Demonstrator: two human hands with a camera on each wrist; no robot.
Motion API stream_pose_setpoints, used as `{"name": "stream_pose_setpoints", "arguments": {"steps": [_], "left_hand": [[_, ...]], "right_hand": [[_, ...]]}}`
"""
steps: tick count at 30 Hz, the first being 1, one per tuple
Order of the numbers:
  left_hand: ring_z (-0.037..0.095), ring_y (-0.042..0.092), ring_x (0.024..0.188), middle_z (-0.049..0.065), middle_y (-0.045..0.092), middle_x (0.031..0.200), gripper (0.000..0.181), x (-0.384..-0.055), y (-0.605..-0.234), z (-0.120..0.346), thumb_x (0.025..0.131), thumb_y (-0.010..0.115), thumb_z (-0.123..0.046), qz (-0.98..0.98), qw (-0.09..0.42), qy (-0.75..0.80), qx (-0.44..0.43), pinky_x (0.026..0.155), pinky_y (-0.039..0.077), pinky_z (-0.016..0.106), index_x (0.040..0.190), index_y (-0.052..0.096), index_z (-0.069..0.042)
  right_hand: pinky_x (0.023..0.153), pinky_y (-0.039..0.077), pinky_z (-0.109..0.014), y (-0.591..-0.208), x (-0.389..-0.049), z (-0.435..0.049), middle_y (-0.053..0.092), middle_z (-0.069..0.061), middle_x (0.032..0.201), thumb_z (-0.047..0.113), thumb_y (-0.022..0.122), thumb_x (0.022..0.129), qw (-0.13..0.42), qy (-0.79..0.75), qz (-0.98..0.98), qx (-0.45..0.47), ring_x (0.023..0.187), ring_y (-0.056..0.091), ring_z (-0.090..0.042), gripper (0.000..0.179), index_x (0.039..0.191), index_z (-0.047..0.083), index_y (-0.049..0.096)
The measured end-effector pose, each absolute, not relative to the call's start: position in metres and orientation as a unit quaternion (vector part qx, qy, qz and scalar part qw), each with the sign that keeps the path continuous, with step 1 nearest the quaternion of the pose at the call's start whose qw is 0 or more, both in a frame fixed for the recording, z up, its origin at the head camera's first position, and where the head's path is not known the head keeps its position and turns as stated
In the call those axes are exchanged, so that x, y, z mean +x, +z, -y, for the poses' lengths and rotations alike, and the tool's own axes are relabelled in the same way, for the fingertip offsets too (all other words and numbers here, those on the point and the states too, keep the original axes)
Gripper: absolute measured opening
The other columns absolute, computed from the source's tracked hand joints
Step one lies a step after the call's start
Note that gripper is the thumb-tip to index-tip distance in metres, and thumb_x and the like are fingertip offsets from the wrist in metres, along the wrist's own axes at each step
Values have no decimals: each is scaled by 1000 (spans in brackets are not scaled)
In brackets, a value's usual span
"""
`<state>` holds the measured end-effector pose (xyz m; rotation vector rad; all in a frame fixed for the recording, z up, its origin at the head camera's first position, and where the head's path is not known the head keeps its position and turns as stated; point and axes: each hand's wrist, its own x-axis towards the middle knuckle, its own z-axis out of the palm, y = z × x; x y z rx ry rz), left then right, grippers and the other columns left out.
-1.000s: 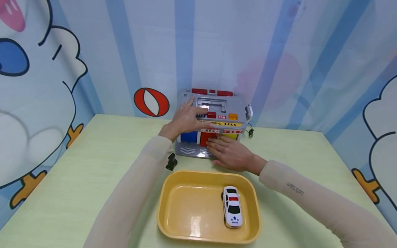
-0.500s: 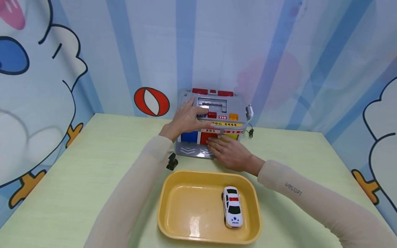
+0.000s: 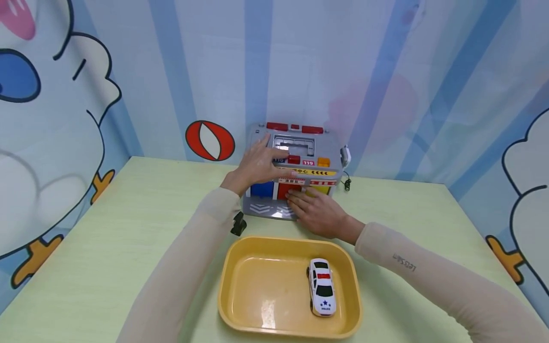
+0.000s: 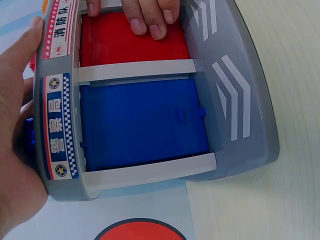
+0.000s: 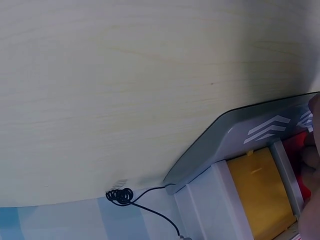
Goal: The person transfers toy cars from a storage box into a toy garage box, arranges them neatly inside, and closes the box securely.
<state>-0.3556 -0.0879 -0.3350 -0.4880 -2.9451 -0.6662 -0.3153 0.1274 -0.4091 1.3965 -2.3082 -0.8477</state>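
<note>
A grey toy rescue garage (image 3: 328, 143) stands at the back of the table, with a red door (image 4: 110, 42), a blue door (image 4: 142, 122) and a yellow door (image 5: 260, 192) all down. My left hand (image 3: 259, 163) rests on the left of its roof, fingers extended over the top, beside a red button (image 3: 293, 159). Down in front, my right hand (image 3: 319, 213) reaches across the yellow door, its straight fingertips touching the red door. The blue button (image 4: 30, 137) is partly covered by my left hand in the left wrist view.
A yellow tray (image 3: 261, 290) lies in front of the garage, holding a white toy police car (image 3: 323, 288). A coiled black cord (image 5: 120, 196) trails by the garage's right side. Behind stands a striped cartoon backdrop (image 3: 214, 71).
My right hand and forearm have drawn very slightly; its fingers stay on the red door. My left hand keeps its place on the roof, and the doors look the same.
</note>
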Motion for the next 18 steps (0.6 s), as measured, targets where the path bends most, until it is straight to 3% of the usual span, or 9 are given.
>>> {"name": "stream_pose_setpoints", "arguments": {"steps": [5,13,18], "left_hand": [[35,7,157,12,19,168,74,-354,-336,85,80,70,-65,962,32,-223,-154,122,15,65,143,56,-28],[32,5,157,7,36,162,71,-354,-333,82,81,71,-62,962,37,-216,-163,121,16,65,142,58,-27],[35,6,157,10,23,167,73,-354,-334,82,81,71,-63,962,34,-223,-156,122,15,64,143,57,-28]], "right_hand": [[122,30,-46,-412,-314,-130,45,-6,156,32,61,100,157,-309,802,486,146,42,-23,57,150,12,45],[122,30,-46,-411,-317,-133,46,-6,156,32,60,100,165,-300,804,487,146,43,-23,56,150,12,45],[123,29,-46,-410,-316,-133,44,-6,157,43,51,103,148,-290,812,485,146,41,-23,57,150,12,44]]}}
